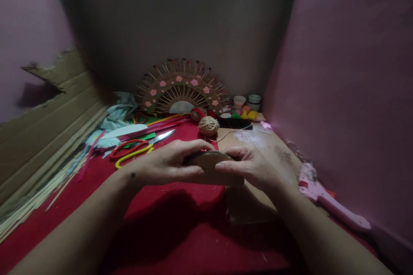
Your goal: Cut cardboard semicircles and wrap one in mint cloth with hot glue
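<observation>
Cardboard, a small brown piece point(209, 164), sits gripped between two bare hands above the near middle of a red cloth-covered surface point(167, 219). Left hand point(164, 165) curls its fingers over the piece's top edge, thumb pressed along its side; right hand point(254, 167) pinches the other end, thumb on the face and fingers wrapped behind. Under the right wrist lies a flat cardboard sheet point(251, 206). By the right edge rests a pink glue gun point(325, 200). Farther back, scissors point(138, 146) with red and yellow handles lie left of centre, a ball of twine point(208, 125) beyond the hands. Against the far edge stands a fan-shaped stick ornament point(182, 88) with pink flowers, small jars point(247, 102) beside it.
</observation>
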`<state>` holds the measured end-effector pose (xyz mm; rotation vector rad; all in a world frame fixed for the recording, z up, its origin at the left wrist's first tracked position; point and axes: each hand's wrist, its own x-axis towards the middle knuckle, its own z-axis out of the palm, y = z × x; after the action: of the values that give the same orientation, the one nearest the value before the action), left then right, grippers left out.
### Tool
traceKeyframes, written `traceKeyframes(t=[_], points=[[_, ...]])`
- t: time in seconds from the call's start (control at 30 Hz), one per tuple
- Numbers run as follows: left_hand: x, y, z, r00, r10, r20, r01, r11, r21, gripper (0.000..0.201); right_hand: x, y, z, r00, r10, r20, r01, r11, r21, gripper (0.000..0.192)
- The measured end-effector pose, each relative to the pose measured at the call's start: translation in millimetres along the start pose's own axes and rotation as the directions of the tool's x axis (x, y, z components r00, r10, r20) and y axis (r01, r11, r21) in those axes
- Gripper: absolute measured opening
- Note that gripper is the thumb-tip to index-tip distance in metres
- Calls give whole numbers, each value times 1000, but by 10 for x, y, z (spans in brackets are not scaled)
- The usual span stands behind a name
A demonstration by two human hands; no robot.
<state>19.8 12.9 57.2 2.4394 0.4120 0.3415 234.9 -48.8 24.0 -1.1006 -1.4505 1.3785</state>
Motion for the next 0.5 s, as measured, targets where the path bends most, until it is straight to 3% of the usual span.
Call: traceKeyframes(t=[0.1,0.17,0.27,0.3,0.33,0.43,0.5], points=[[15,-19,14,997,-67,-40,64,995,-71,26,-2,9,31,999,37,-38,-34,997,76,20],[43,-73,28,969,-162,-189,118,967,-226,31,28,39,49,992,43,-120,-20,983,185,18],[108,-201,61,829,-343,-441,78,853,-517,41,136,145,51,953,38,-301,96,903,418,10],[133,-243,83,798,-400,-451,52,790,-610,42,182,192,47,937,49,-345,133,864,486,9],[159,-276,116,793,-449,-412,44,717,-696,41,226,240,42,927,63,-369,154,835,528,9],[241,-300,285,826,-522,-212,94,499,-862,40,319,356,54,907,144,-396,156,758,634,12],[293,-268,432,820,-541,-185,93,444,-891,38,331,391,94,907,154,-392,166,725,669,15]])
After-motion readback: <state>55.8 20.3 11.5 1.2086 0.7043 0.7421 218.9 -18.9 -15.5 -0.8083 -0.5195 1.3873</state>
